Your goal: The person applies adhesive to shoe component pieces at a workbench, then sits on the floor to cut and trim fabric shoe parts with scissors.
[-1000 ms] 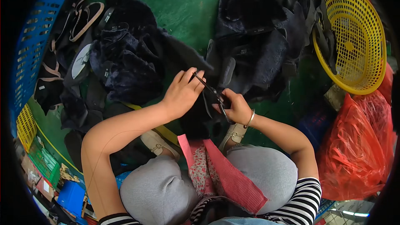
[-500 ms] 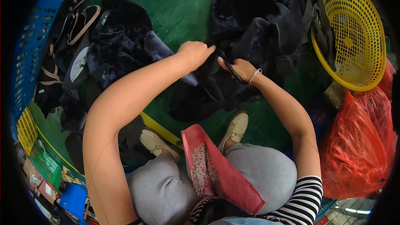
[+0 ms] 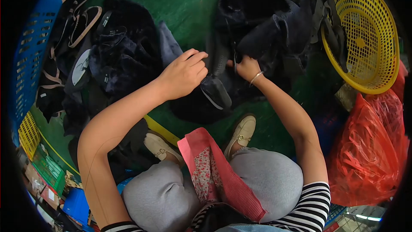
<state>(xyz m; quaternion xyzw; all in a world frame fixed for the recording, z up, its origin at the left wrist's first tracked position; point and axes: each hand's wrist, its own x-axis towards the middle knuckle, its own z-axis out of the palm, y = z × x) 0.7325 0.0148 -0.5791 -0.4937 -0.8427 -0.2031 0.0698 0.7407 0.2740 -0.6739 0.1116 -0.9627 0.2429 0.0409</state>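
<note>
Green floor [image 3: 184, 4] strewn with dark fleecy pieces; left hand [image 3: 184, 75] pinching black furry upper [image 3: 212, 96] near centre; right hand [image 3: 246, 68] closed on far pile [image 3: 266, 21]; likely soft, light, floppy; best gripped along stiff edge

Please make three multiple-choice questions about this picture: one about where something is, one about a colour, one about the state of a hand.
1. Where is the yellow basket?
A. upper right
B. lower left
C. centre

2. What colour is the plastic bag at the right?
A. white
B. red
C. green

3. What is the left hand doing?
A. lying flat on the knee
B. holding a cup
C. gripping a dark shoe piece

Answers: 1 A, it lies tilted beside the dark pile on the green floor; 2 B, it is translucent red; 3 C, its fingers curl around the piece.
</note>
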